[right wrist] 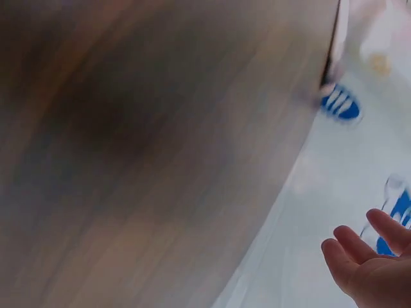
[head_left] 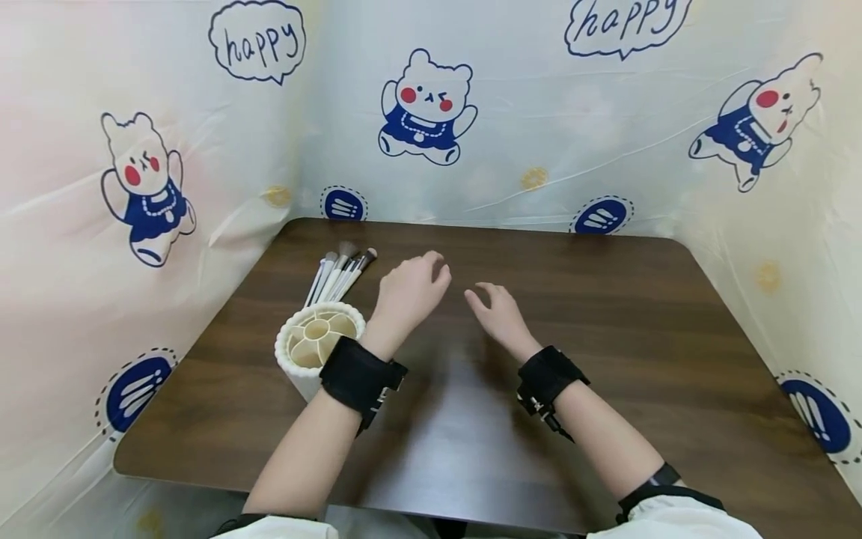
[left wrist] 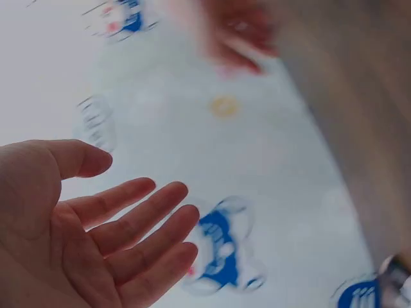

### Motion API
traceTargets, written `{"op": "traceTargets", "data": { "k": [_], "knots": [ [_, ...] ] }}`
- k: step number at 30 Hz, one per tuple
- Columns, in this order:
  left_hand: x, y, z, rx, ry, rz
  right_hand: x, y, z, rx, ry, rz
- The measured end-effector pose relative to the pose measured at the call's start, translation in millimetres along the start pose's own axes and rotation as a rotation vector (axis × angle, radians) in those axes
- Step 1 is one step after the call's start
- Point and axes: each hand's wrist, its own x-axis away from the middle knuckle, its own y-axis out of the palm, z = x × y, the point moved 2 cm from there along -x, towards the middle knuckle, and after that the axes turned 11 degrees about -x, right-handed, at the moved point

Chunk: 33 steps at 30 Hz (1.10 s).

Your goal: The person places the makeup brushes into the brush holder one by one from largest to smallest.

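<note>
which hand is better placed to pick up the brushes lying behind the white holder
Probably the left hand. It hovers open just right of the brushes and the holder, while the right hand, also open and empty, is farther away toward the table's middle.

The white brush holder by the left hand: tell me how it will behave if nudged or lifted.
The white brush holder stands upright and tall for its base, so a push near the rim may tip it. Its compartments look empty, so it is probably light. The makeup brushes lie on the table behind it, likely to roll.
</note>
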Motion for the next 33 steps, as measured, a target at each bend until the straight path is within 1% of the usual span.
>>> {"op": "traceTargets", "data": {
  "k": [2, 4, 6, 8, 11, 14, 17, 19, 22, 25, 28, 31, 33],
  "knots": [
    [3.8, -17.7, -8.7, 0.046, -0.014, 0.005, 2.2, 14.5, -7.7, -0.023, -0.022, -0.030],
    [7.1, -34.1, -21.0, 0.073, -0.035, 0.005, 6.0, 29.3, -15.5, -0.040, -0.039, -0.065],
    [9.6, -48.1, -36.4, 0.098, -0.062, 0.005, 10.6, 43.7, -23.8, -0.050, -0.060, -0.100],
    [11.3, -60.0, -55.5, 0.108, -0.100, 0.014, 15.2, 57.3, -32.0, -0.060, -0.076, -0.136],
    [12.5, -72.0, -88.5, 0.109, -0.157, 0.032, 20.9, 75.4, -44.8, -0.084, -0.094, -0.182],
    [13.5, -75.0, -123.9, 0.107, -0.202, 0.040, 24.5, 90.9, -56.9, -0.131, -0.098, -0.222],
    [15.5, -69.7, -155.8, 0.122, -0.236, 0.009, 25.6, 105.7, -66.3, -0.180, -0.088, -0.253],
    [17.1, -62.5, -174.9, 0.127, -0.252, -0.008, 25.7, 114.6, -72.1, -0.222, -0.075, -0.271],
    [20.3, -47.5, -200.9, 0.120, -0.277, -0.035, 25.6, 126.4, -80.7, -0.294, -0.039, -0.290],
    [22.9, -30.2, -224.8, 0.131, -0.306, -0.044, 25.0, 135.8, -88.2, -0.377, 0.010, -0.308],
    [25.7, -13.8, -243.4, 0.147, -0.350, -0.016, 23.2, 142.7, -92.3, -0.416, 0.054, -0.310],
    [28.6, 2.6, -257.8, 0.141, -0.393, 0.016, 21.1, 148.2, -93.6, -0.419, 0.084, -0.302],
    [29.6, 13.3, -265.9, 0.136, -0.418, 0.021, 20.3, 151.3, -94.2, -0.421, 0.096, -0.303]
  ]
}}
